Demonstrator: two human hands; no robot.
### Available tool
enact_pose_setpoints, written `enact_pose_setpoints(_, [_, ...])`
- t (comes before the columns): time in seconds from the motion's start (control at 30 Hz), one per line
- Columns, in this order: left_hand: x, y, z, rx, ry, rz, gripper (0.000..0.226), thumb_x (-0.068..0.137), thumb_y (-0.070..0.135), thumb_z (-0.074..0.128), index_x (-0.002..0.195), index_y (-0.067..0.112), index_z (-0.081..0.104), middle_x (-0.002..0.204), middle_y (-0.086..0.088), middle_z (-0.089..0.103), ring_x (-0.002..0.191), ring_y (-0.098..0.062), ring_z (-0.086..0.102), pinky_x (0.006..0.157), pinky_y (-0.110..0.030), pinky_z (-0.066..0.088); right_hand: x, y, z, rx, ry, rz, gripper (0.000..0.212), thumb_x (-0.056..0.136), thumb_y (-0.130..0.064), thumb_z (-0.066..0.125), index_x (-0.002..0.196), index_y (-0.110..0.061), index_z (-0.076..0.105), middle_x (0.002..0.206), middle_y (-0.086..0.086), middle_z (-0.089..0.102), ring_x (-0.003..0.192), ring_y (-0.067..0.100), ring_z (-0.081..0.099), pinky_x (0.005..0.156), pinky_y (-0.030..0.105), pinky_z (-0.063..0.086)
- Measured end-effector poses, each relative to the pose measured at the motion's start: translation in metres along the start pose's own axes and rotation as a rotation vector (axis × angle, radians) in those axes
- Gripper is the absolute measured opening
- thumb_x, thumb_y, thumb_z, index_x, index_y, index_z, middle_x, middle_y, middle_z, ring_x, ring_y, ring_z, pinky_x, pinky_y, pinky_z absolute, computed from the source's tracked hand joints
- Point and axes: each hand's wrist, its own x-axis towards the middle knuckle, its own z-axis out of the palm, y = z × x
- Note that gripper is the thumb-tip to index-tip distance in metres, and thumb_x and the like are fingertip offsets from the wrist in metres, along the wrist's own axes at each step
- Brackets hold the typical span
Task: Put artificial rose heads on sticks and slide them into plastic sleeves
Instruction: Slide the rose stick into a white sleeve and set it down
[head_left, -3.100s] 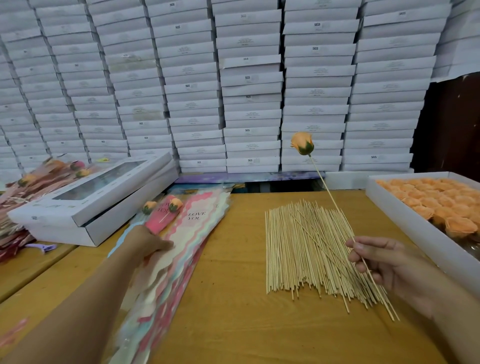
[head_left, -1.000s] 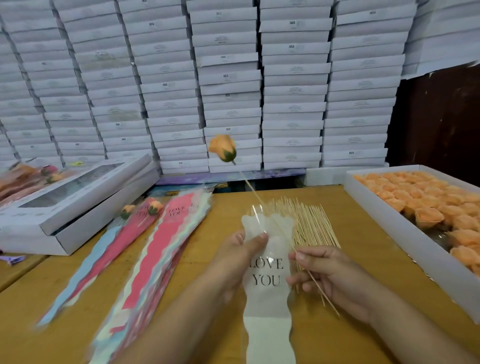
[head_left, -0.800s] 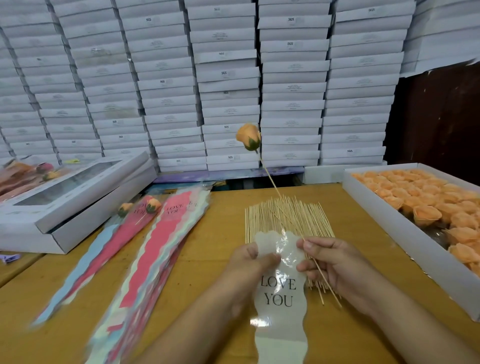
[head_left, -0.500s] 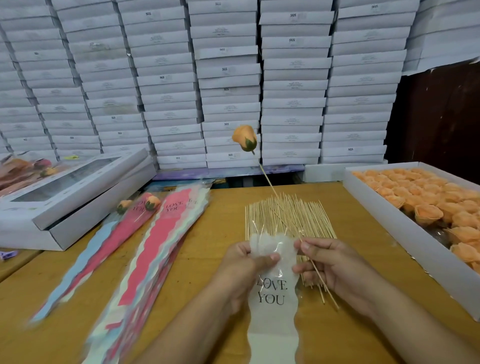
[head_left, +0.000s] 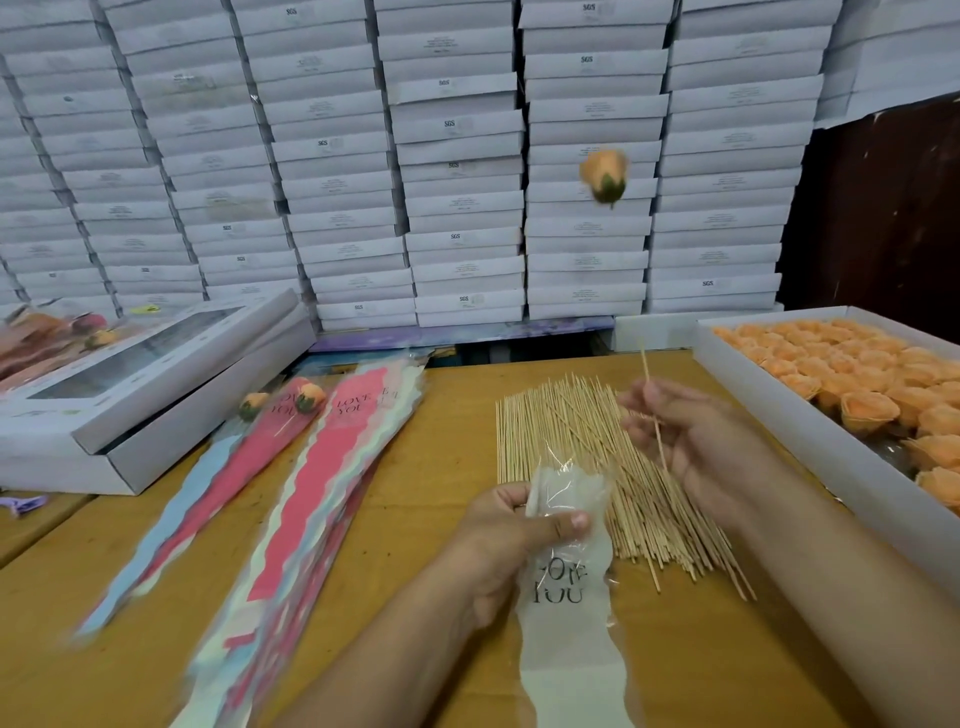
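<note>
My left hand (head_left: 498, 540) pinches the top of a clear plastic sleeve (head_left: 571, 634) printed "LOVE YOU", which hangs down over the wooden table (head_left: 441, 467). My right hand (head_left: 696, 441) is raised to the right of the sleeve's mouth, its fingers holding a thin wooden stick (head_left: 652, 410) nearly upright. An orange rose head (head_left: 605, 176) shows blurred high above that hand. The stick between it and the hand is too faint to see. A pile of bare sticks (head_left: 566, 431) lies under both hands.
A white tray (head_left: 779, 415) of orange rose heads (head_left: 857, 374) stands at the right. Spare pink and blue sleeves (head_left: 322, 493) and two sleeved roses (head_left: 306, 397) lie at the left, beside a white windowed box (head_left: 145, 374). Stacked white boxes (head_left: 462, 156) wall the back.
My right hand has lifted off the sleeve and swung the stick up and to the right; the rose head has moved right and higher. My left hand still holds the sleeve's top.
</note>
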Motion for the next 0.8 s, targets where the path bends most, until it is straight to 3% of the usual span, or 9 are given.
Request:
enact_pose_setpoints(0.23, [0.0,-0.002,0.002,-0.009,-0.047,-0.004,0.044,0.064,0.006,0.088,0.104,0.001,0.072,0.096,-0.02,0.075,0.079,-0.029,0.074,0.068,-0.037,0.06,0.02,-0.033,0.037,0.136,0.022,-0.151,0.011,0.099,-0.006,0.054,0.105,-0.002,0.062,0.08,0.012,0.076,0.08,0.023,0.076,0.065,0.022,0.059])
enact_pose_setpoints(0.63, [-0.001,0.0,0.001,-0.039,-0.016,0.041,0.052,0.064,0.01,0.086,0.111,-0.005,0.07,0.099,-0.022,0.075,0.078,-0.027,0.073,0.069,-0.035,0.06,0.012,0.014,0.045,-0.003,0.017,-0.019,0.016,0.099,-0.007,0.056,0.111,-0.002,0.064,0.096,0.017,0.076,0.088,0.024,0.076,0.067,0.023,0.06])
enact_pose_setpoints(0.8, [-0.002,0.001,0.0,-0.058,-0.018,0.059,0.027,0.079,0.006,0.079,0.105,0.001,0.073,0.097,-0.021,0.075,0.078,-0.028,0.074,0.068,-0.035,0.06,0.008,0.022,0.042,-0.163,0.044,-0.029,0.017,0.099,-0.013,0.058,0.113,-0.01,0.066,0.096,0.006,0.078,0.092,0.018,0.075,0.077,0.028,0.059])
